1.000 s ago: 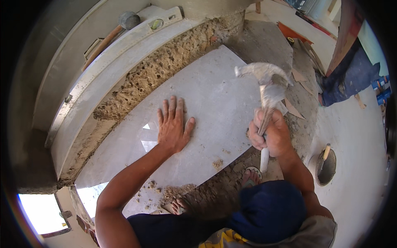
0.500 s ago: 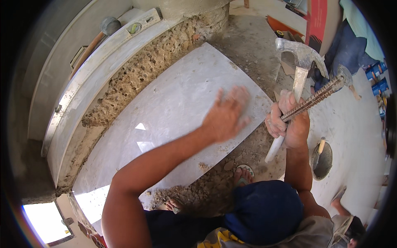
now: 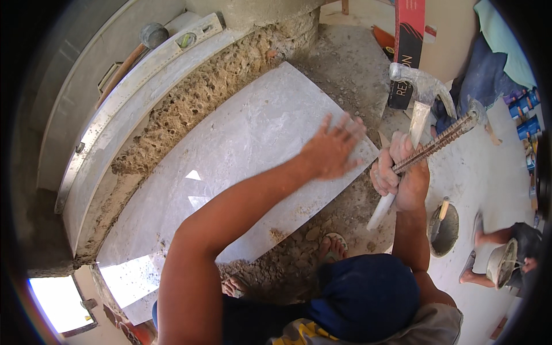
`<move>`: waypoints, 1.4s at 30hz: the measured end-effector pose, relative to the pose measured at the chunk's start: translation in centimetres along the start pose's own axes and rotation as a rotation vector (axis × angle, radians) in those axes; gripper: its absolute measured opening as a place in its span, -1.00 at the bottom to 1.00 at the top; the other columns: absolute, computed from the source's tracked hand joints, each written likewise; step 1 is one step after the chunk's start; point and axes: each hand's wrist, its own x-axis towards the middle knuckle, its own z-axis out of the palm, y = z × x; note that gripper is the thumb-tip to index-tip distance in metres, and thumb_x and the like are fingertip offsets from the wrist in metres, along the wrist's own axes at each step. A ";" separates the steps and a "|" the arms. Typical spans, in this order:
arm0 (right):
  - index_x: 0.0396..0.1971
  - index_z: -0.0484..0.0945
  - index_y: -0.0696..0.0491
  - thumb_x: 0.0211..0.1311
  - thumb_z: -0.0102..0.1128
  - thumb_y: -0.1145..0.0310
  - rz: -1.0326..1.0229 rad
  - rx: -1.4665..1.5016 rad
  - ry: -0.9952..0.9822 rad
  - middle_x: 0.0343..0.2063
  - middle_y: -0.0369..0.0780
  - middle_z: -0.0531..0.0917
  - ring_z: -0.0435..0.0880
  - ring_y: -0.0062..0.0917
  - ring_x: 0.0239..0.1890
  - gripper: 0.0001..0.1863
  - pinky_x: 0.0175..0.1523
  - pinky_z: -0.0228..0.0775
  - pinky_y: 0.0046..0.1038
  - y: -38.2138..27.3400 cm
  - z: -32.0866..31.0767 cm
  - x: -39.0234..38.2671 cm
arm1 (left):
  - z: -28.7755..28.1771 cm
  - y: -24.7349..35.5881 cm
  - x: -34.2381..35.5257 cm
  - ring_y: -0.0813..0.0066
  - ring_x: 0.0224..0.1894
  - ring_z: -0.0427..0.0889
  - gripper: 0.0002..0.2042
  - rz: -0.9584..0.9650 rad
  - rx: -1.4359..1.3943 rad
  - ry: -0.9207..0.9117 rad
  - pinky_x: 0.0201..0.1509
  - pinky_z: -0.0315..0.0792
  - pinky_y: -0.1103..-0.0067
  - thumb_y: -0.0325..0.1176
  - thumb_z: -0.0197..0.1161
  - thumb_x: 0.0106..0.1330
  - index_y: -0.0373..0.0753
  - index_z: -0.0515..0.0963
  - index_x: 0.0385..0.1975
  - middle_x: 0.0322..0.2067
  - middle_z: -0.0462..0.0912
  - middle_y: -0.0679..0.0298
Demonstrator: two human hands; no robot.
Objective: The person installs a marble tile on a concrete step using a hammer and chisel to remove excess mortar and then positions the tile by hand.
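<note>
From where I stand, what matters is how the pale grey slab (image 3: 247, 129) sits against the two hands. Its long axis runs from eight o'clock up to two, its curved long edge following the rough mortar band (image 3: 190, 100) at ten, with loose rubble (image 3: 305, 244) along the side at five.

The left hand (image 3: 336, 148) is clearly the nearer: it lies over the slab close to the two-o'clock end, fingers fanned wide and pointing roughly to one, with nothing in its grasp. It's a bit blurred, so I can't tell whether the palm touches the surface.

The right hand (image 3: 401, 178) is just off the slab's corner at three, so from there the slab stretches away towards nine. Its fingers are curled tight around two tools at once: a claw hammer (image 3: 420, 112), head up between twelve and one, and a ribbed metal bar (image 3: 437, 142) slanting to two, nearly in line with the slab's length.
</note>
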 end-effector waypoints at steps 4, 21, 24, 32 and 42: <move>-0.52 0.23 -0.06 0.63 -0.10 0.07 -0.003 0.027 0.008 -0.81 -0.34 0.29 0.16 -0.70 -0.83 -0.56 -0.73 -0.01 -0.56 -0.1 -0.2 0.1 | -1.0 3.8 -5.2 0.15 0.64 -0.24 -0.33 0.357 -0.187 -0.193 0.67 -0.37 0.14 0.11 -0.25 0.60 -0.16 -0.01 0.57 0.60 -0.10 0.17; -0.53 0.17 -0.10 0.64 -0.14 0.05 0.061 -0.160 -0.055 -0.82 -0.37 0.25 0.11 -0.74 -0.85 -0.56 -0.75 -0.01 -0.61 2.2 6.3 2.2 | -5.5 7.4 -43.5 0.03 0.64 -0.29 -0.25 -1.046 -0.173 -0.054 0.65 -0.39 0.15 0.01 -0.09 0.53 -0.28 -0.10 0.58 0.59 -0.14 -0.05; -0.50 0.26 -0.04 0.65 -0.13 0.13 0.099 -0.258 -0.189 -0.82 -0.35 0.29 0.19 -0.71 -0.85 -0.59 -0.76 0.06 -0.59 2.1 9.9 2.8 | -5.0 10.8 -47.3 0.04 0.64 -0.30 -0.23 -1.437 -0.179 0.060 0.64 -0.42 0.13 -0.02 -0.01 0.51 -0.30 -0.10 0.57 0.58 -0.16 -0.11; -0.48 0.40 0.04 0.64 -0.07 0.08 0.081 -0.458 -0.769 -0.79 -0.39 0.38 0.33 -0.75 -0.81 -0.55 -0.74 0.13 -0.59 1.1 26.7 5.0 | -16.7 12.3 -52.9 0.51 -0.40 0.70 -0.60 -1.543 -0.209 0.772 -0.33 0.47 0.50 -0.19 0.16 0.53 -0.45 0.68 -0.40 -0.51 0.73 0.09; -0.48 0.48 0.07 0.61 -0.03 0.00 -0.380 -0.248 -0.663 -0.73 -0.38 0.46 0.43 -0.73 -0.70 -0.50 -0.62 0.24 -0.57 -1.1 44.6 4.0 | -38.2 4.1 -40.4 0.60 -0.57 0.32 -0.66 -0.366 -0.303 1.513 -0.49 0.26 0.48 -0.20 0.18 0.54 -0.36 0.50 -0.39 -0.61 0.45 0.33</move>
